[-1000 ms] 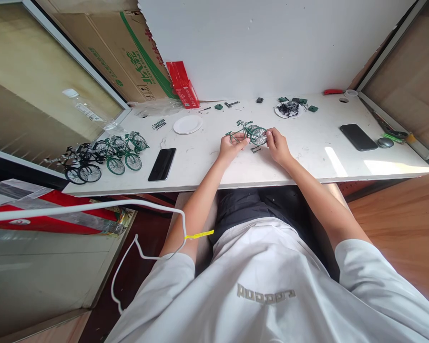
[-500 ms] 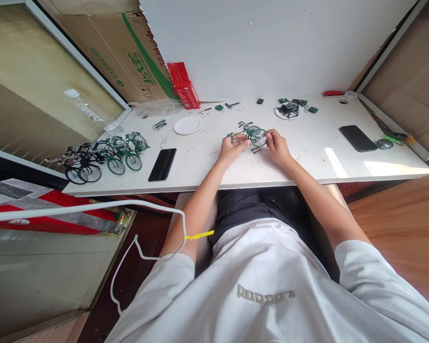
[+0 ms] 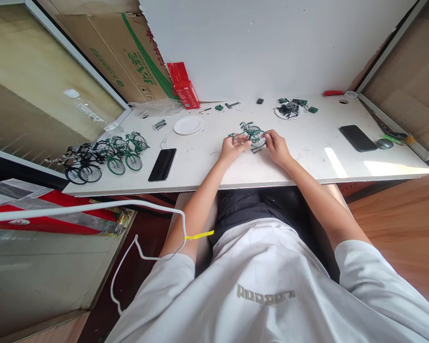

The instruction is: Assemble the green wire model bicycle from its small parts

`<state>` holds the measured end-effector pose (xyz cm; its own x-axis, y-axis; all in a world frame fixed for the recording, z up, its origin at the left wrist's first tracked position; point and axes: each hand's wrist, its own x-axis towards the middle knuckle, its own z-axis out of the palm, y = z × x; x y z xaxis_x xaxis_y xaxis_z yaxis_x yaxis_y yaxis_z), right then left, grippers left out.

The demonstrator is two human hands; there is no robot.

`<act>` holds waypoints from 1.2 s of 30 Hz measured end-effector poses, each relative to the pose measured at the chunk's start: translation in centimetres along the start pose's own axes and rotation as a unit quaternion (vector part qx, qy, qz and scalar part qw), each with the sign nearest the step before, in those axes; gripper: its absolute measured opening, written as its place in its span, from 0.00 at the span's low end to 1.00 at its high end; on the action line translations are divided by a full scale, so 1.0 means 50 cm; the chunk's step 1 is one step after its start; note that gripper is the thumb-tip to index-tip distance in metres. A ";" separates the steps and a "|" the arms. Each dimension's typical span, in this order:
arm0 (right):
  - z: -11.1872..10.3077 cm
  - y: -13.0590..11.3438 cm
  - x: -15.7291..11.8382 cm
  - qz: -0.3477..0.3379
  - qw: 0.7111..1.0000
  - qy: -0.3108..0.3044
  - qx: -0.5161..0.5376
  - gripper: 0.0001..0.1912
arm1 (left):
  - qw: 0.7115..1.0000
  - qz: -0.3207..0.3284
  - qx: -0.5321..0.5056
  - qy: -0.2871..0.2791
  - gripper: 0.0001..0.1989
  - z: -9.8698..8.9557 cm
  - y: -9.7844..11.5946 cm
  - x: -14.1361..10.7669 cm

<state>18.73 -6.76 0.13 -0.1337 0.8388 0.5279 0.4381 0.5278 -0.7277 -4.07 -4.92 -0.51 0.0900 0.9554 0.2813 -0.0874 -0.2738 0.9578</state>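
A small green model bicycle [image 3: 257, 138] is held just above the white table [image 3: 207, 164], in front of my body. My left hand [image 3: 233, 148] grips its frame from the left, thumb and fingers closed. At the other end, my right hand [image 3: 277, 146] pinches the edge of a wheel between thumb and fingertips. Under the bicycle lies a small green part [image 3: 256, 150]. Exactly where the fingers press on the frame is partly hidden.
Finished-looking model bicycles [image 3: 116, 165], black and green, stand at the left. Around them are a black phone [image 3: 162, 165] and a white plate [image 3: 188, 125]. Another plate [image 3: 289, 117] holds black parts. A second phone [image 3: 358, 138] lies right. A red box [image 3: 188, 95] stands behind.
The bicycle has shifted very slightly in my hands, its handlebar end a little to the right. Both hands keep their hold, and the rest of the table looks the same.
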 end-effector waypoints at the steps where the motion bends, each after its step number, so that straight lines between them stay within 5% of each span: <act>1: 0.000 0.000 0.000 0.001 1.000 0.000 0.000 0.40 | 1.000 -0.002 0.000 0.000 0.23 0.000 0.001 0.000; 36: 0.002 0.018 0.000 0.010 0.999 -0.020 -0.025 0.41 | 1.000 0.004 0.017 0.000 0.27 -0.002 -0.009 0.002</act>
<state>19.04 -6.24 -0.57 -0.1590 0.8546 0.4943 0.4846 0.5038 -0.7151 -4.10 -4.67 -0.92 0.0888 0.9532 0.2889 -0.0551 -0.2849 0.9570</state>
